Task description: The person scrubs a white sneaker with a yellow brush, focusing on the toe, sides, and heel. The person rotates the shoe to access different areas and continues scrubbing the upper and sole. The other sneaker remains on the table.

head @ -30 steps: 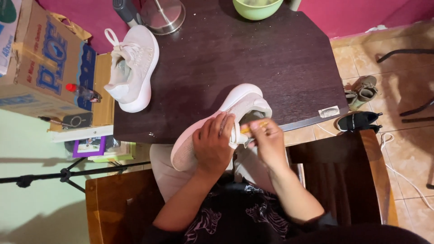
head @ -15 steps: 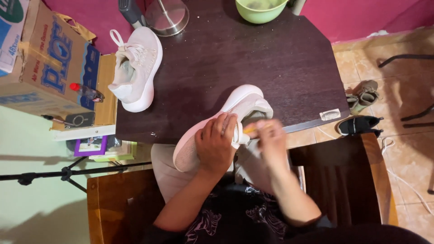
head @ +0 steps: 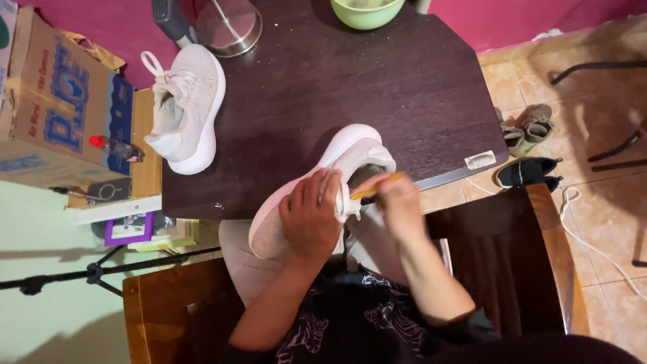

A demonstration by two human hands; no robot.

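A pale pink-white sneaker [head: 350, 152] leans against the near edge of the dark wooden table [head: 350, 81], partly over my lap. My left hand [head: 311, 219] grips its side and holds it steady. My right hand [head: 397, 205], blurred by motion, holds a thin yellow-orange tool [head: 377, 185] whose tip is at the shoe's opening. A second matching sneaker [head: 185, 108] lies on the table's left side, untouched.
A green bowl [head: 367, 10] and a round metal base [head: 228, 25] stand at the table's far edge. A cardboard box [head: 57, 101] sits at the left. Dark shoes [head: 526, 172] and a cable lie on the tiled floor at the right. I sit on a wooden chair [head: 532, 263].
My right hand has shifted slightly back and forth with the tool at the shoe's opening. My left hand stays on the sneaker.
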